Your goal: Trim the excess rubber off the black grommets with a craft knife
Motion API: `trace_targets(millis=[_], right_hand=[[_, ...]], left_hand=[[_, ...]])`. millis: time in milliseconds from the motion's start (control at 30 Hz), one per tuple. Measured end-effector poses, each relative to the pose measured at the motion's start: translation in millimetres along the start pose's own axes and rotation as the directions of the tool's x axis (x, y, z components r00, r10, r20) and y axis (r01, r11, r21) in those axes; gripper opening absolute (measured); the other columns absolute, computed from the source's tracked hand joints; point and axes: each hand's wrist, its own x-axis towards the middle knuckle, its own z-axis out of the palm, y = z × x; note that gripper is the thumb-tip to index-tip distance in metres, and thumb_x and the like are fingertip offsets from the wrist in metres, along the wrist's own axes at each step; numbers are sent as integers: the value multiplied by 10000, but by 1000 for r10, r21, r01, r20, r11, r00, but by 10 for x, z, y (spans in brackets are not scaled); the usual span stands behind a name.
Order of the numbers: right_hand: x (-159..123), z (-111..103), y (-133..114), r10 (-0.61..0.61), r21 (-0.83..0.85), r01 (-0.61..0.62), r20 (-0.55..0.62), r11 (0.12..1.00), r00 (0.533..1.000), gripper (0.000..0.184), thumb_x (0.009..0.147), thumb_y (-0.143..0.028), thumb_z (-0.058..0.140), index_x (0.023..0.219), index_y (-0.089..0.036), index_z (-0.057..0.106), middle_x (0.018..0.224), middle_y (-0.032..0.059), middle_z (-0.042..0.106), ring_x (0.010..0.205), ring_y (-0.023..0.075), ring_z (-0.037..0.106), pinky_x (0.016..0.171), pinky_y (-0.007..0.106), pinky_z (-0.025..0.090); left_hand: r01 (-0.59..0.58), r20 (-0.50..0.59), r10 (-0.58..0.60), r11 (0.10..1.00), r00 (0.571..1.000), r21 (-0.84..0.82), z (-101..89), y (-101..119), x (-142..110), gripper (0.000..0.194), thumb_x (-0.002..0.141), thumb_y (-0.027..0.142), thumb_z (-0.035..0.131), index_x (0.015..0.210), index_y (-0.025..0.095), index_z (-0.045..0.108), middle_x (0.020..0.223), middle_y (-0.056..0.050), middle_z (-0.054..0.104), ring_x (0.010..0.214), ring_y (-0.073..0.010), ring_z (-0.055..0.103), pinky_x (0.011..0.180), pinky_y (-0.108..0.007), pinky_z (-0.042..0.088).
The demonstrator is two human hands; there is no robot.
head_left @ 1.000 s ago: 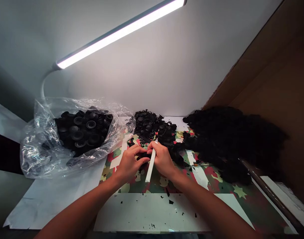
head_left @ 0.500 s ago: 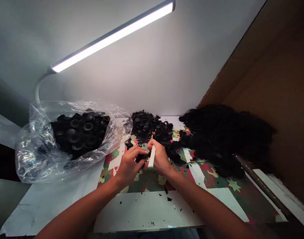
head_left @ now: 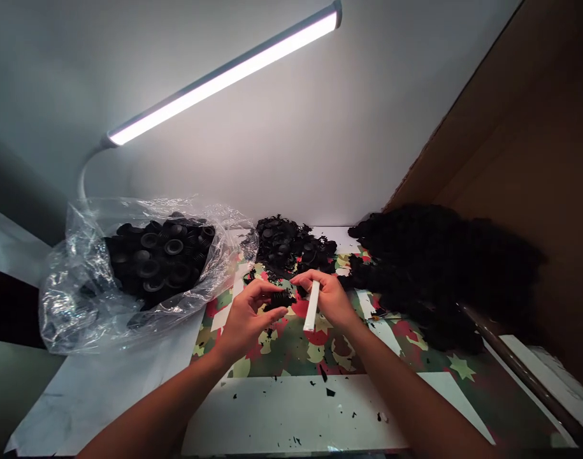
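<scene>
Between thumb and fingers, my left hand [head_left: 247,313] grips a black ribbed rubber bellows [head_left: 279,299] lying sideways, with ragged scraps at its right end. My right hand [head_left: 330,296] is closed around a flat white stick-like tool [head_left: 312,307] that slants down toward me; its working end is hidden by the fingers. A small gap separates the right fingertips from the bellows. Behind both hands sits a heap of black rubber parts and torn trimmings [head_left: 286,242].
A clear plastic bag [head_left: 62,312] full of black ribbed parts [head_left: 162,255] stands at the left. On the right rises a large black scrap pile [head_left: 429,268] beside a cardboard wall [head_left: 525,146] and a brown rod [head_left: 515,370]. A lamp [head_left: 224,76] hangs above; crumbs dot the patterned table cover [head_left: 281,357].
My right hand has moved right, away from the bellows, taking the white tool along. The bellows now shows more fully in my left hand. The whole view has shifted slightly.
</scene>
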Motion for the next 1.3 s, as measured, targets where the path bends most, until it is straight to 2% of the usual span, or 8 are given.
trace_targets(millis=[133,300,467,633,767,867,1133,1300], right_hand=[[-116,65,-147,-164,-29,164,-12,986,986,243,911,-423,627,846,-200,698,784,19,645,707,163,584,642,282,453],[-222,161,-179,-415,-214,419,63,883,907,109,877,-265,708,980,-248,741,941,40,666,859,188,628,772,316,500],[-225,190,-97,-476,-299,472,65,829,877,154,910,-215,658,1028,-252,749,958,51,666,844,179,639,762,316,523],[-230,173,-121,-517,-338,527,126,780,846,180,915,-157,622,1034,-240,727,948,49,674,834,174,629,725,297,531],[-255,181,-119,-588,-502,582,170,639,791,184,922,-101,570,1000,-204,701,953,83,678,840,195,586,714,312,519],[-258,203,-127,-592,-628,557,183,544,785,193,922,-63,512,924,-178,667,867,82,668,771,197,539,688,318,476],[-205,320,-170,-473,-558,432,79,708,878,201,831,-17,484,819,-203,560,785,22,620,699,171,520,734,309,396],[-38,89,-105,-363,-490,243,-164,837,917,152,861,-137,510,770,-210,607,772,45,622,733,204,547,728,319,403]], left_hand=[[-1,-6,1,999,1000,53,-18,-8,2,223,757,217,792,971,198,732,955,-43,652,878,-190,652,812,-309,536],[-42,-16,44,994,999,105,-28,-24,-7,188,758,200,779,945,216,770,890,-39,656,851,-192,637,759,-289,509],[-8,-93,13,998,996,55,-10,-27,-17,109,762,203,756,869,211,775,822,-30,660,774,-183,629,673,-277,494],[-32,-114,53,984,992,174,-7,-9,-17,109,760,180,745,855,215,784,789,-27,680,751,-180,613,671,-280,458],[-50,-110,80,965,991,257,-7,-4,-28,115,759,173,742,858,214,785,786,-25,690,746,-180,610,683,-285,444],[-64,-109,100,954,989,292,-7,-14,-21,111,749,180,756,852,213,785,780,-23,689,732,-178,609,677,-285,442],[-65,-139,98,973,985,223,-10,-107,47,108,768,239,765,865,193,781,800,-37,697,744,-180,622,689,-291,474],[-126,-160,141,987,977,98,-14,-4,-20,92,732,215,795,818,190,780,805,-44,703,782,-194,647,710,-296,517]])
